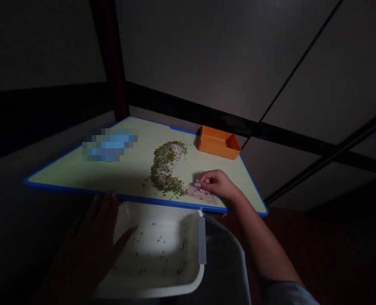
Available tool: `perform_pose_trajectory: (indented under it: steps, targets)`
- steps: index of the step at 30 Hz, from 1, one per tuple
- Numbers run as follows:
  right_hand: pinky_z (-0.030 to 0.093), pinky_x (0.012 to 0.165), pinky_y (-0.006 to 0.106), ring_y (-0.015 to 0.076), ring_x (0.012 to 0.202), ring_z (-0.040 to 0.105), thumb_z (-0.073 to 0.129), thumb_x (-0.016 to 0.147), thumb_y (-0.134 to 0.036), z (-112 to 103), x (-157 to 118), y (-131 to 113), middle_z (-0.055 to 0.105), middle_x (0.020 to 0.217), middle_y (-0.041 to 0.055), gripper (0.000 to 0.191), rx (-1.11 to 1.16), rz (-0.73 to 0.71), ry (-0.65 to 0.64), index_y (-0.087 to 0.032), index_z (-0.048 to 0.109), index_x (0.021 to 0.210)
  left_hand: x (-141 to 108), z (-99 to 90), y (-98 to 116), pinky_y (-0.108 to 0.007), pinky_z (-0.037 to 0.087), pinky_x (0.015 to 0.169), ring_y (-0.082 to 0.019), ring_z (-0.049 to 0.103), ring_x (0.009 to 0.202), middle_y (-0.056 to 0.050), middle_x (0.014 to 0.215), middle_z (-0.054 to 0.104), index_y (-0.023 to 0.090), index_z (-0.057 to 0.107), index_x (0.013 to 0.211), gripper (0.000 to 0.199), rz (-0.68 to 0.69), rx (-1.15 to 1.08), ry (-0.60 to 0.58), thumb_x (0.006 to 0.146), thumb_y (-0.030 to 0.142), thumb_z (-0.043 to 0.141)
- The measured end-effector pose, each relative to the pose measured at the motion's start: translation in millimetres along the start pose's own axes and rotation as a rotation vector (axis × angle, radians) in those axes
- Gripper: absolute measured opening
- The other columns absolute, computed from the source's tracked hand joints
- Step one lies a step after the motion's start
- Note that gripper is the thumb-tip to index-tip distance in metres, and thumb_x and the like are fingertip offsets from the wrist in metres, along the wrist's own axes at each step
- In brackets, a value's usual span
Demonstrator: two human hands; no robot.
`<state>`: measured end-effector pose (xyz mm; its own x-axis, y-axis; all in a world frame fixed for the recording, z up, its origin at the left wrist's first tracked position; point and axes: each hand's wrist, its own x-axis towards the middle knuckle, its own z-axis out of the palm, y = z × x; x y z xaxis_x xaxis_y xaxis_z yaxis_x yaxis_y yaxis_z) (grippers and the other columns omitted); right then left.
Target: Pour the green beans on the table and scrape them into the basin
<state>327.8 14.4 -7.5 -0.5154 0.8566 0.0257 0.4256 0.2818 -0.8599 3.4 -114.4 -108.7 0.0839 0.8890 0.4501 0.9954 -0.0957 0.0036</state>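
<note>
My right hand (215,184) rests low over the table's right side, its thumb and fingers pinched together. What lies between its fingertips, if anything, is too small to make out. Just beneath it is a flat, pinkish printed patch (212,198). To its left spreads a curved heap of small green seeds or grains (162,163) mixed with paler ones. My left hand (94,237), dim in shadow, has its fingers stretched toward the table's front edge. Its thumb reaches over the inside of a white basin (156,292), which has a few dark grains scattered on its bottom.
An orange open box (218,148) sits at the table's back right corner. The pale table (79,173) has a blue edge. A blurred blue item (111,146) lies at its left. Behind stand grey panels (207,51), with a dark red post (111,55) at the left.
</note>
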Motion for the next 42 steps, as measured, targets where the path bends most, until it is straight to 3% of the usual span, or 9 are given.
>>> perform_pose_trajectory:
  steps: [5,9,13,20,27,33,42]
  targets:
    - [0.024,0.045,0.021,0.0059,0.046,0.035,0.071,0.075,-0.045,-9,-5,2,0.049,0.050,-0.0044,0.033,0.015,0.016,0.079,-0.012,0.065,0.071,-1,0.6,-1,-0.058,0.032,0.110,-0.036,0.022,0.147,-0.018,0.160,0.024,0.015,-0.001,0.151,0.084,0.009,0.004,0.032,0.085,0.063,0.019]
    - [0.029,0.046,0.021,0.0069,0.047,0.040,0.075,0.069,-0.048,-17,-8,4,0.053,0.054,-0.0022,0.036,0.086,0.029,0.172,-0.013,0.064,0.070,0,0.2,-1,-0.057,0.034,0.109,-0.037,0.024,0.147,-0.018,0.158,0.029,0.015,0.000,0.151,0.085,0.009,0.004,0.049,0.084,0.065,0.020]
    - [0.028,0.044,0.020,0.0062,0.044,0.041,0.077,0.067,-0.048,-20,-10,2,0.054,0.050,-0.0030,0.037,0.115,0.076,0.132,-0.014,0.063,0.068,0,-1.2,0,-0.057,0.034,0.109,-0.036,0.026,0.146,-0.017,0.157,0.031,0.017,-0.001,0.151,0.084,-0.006,-0.003,0.053,0.085,0.063,0.020]
    - [0.034,0.045,0.021,0.0073,0.044,0.047,0.078,0.067,-0.047,-13,-7,2,0.059,0.051,-0.0010,0.037,0.118,0.122,-0.052,-0.013,0.063,0.067,1,-1.5,0,-0.057,0.033,0.109,-0.037,0.024,0.147,-0.018,0.159,0.027,0.016,0.001,0.151,0.084,-0.001,-0.011,0.059,0.085,0.063,0.019]
    - [0.028,0.044,0.021,0.0057,0.043,0.041,0.075,0.071,-0.042,-15,-7,2,0.054,0.049,-0.0035,0.033,0.034,0.116,0.058,-0.014,0.059,0.066,1,-4.1,1,-0.056,0.032,0.111,-0.036,0.024,0.147,-0.019,0.157,0.031,0.009,0.017,0.149,0.084,-0.018,-0.014,0.020,0.085,0.062,0.021]
    - [0.028,0.046,0.021,0.0065,0.047,0.041,0.071,0.075,-0.040,-13,-6,4,0.054,0.053,-0.0026,0.029,-0.040,0.071,0.094,-0.013,0.061,0.070,0,-4.4,1,-0.057,0.031,0.112,-0.034,0.020,0.149,-0.018,0.157,0.030,0.010,0.019,0.149,0.085,-0.034,-0.026,0.012,0.084,0.063,0.021]
    - [0.028,0.047,0.022,0.0068,0.047,0.042,0.073,0.074,-0.043,-12,-5,6,0.054,0.053,-0.0027,0.031,0.018,0.077,-0.004,-0.013,0.064,0.072,0,-3.0,1,-0.056,0.031,0.112,-0.035,0.020,0.148,-0.020,0.157,0.030,0.007,0.025,0.147,0.084,-0.026,-0.011,0.006,0.084,0.063,0.022]
